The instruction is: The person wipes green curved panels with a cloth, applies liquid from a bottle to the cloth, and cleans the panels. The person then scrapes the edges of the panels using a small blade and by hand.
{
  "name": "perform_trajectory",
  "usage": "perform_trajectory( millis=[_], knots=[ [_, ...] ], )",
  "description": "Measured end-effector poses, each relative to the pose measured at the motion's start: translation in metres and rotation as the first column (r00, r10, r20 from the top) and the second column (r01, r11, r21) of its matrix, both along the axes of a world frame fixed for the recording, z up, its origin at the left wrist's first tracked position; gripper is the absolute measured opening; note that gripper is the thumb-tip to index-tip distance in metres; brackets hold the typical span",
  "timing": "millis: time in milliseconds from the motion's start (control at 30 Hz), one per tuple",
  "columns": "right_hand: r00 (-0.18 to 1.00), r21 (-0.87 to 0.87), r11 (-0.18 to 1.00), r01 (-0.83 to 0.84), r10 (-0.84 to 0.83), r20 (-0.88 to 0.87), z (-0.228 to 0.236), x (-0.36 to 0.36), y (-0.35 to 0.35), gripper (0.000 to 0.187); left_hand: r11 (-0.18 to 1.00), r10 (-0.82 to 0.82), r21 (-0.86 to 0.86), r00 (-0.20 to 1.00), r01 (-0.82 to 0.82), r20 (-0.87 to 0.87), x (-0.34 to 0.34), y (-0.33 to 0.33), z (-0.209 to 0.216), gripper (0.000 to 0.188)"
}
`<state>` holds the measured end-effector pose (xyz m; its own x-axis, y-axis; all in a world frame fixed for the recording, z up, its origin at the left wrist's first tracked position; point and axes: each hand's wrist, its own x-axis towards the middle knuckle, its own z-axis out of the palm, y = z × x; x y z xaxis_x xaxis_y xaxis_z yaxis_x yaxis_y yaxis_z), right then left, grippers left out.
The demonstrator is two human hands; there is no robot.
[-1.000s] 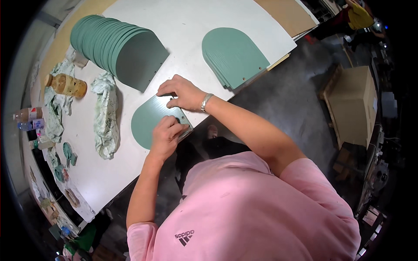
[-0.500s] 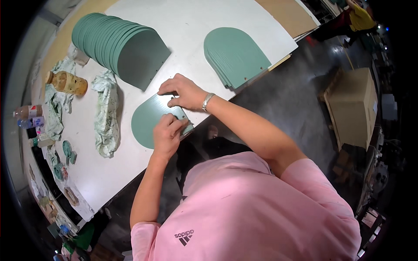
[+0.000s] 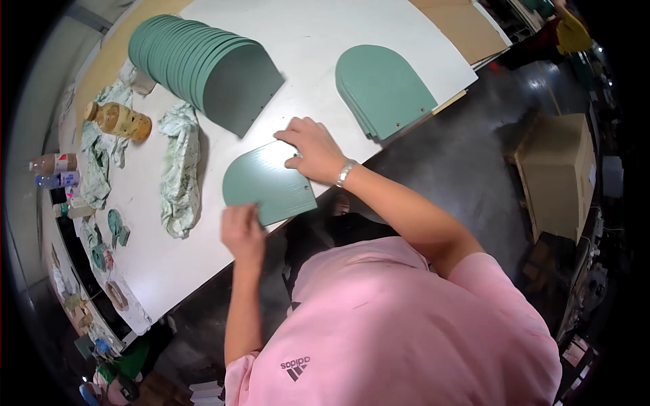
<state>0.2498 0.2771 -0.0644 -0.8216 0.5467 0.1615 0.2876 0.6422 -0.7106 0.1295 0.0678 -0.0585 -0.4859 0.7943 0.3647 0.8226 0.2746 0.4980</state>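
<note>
A green arch-shaped panel (image 3: 271,186) lies flat at the near edge of the white table, its rounded end to the left and small holes along its straight end. My right hand (image 3: 317,150) grips its far right corner, thumb on the face and fingers at the edge; a metal band circles that wrist. At the panel's lower left edge, my left hand (image 3: 242,231) is closed, fingers curled and slightly blurred. Whatever is in those fingers, if anything, is hidden. Beyond stands a long leaning row of matching green panels (image 3: 203,61). Farther right lies a low pile of them (image 3: 382,91).
A crumpled stained cloth (image 3: 180,169) lies left of the panel. Past it are a jar of brownish liquid (image 3: 122,122), plastic bottles (image 3: 55,163) and a tape roll (image 3: 116,296). A large cardboard box (image 3: 558,176) stands on the floor at right. Another person (image 3: 565,37) is far right.
My left hand has moved from the panel's straight end to its lower left edge. The right hand stays at the far corner. The pile at right looks thinner; the whole view has shifted slightly.
</note>
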Motion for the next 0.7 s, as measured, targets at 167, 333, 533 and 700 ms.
perform_trajectory(
  millis=[167,333,533,700],
  knots=[
    [0.989,0.074,0.995,0.063,-0.072,0.126,0.014,0.016,-0.01,0.046,0.999,0.03,-0.025,0.998,-0.031,-0.047,-0.014,0.006,0.005,0.011],
    [0.985,0.141,0.987,0.073,-0.094,0.148,0.01,0.004,-0.016,0.041,0.993,0.01,0.114,0.998,-0.002,-0.064,0.024,0.007,-0.009,0.01],
    [0.971,0.124,0.989,0.076,-0.102,0.217,0.015,0.003,-0.018,0.04,0.98,0.189,0.055,0.982,-0.189,0.012,-0.015,0.014,-0.003,0.008],
    [0.942,0.085,0.987,0.135,-0.154,0.299,0.019,0.005,-0.023,0.04,0.991,-0.131,0.012,0.991,0.131,0.0,0.051,-0.011,0.002,0.006]
  ],
)
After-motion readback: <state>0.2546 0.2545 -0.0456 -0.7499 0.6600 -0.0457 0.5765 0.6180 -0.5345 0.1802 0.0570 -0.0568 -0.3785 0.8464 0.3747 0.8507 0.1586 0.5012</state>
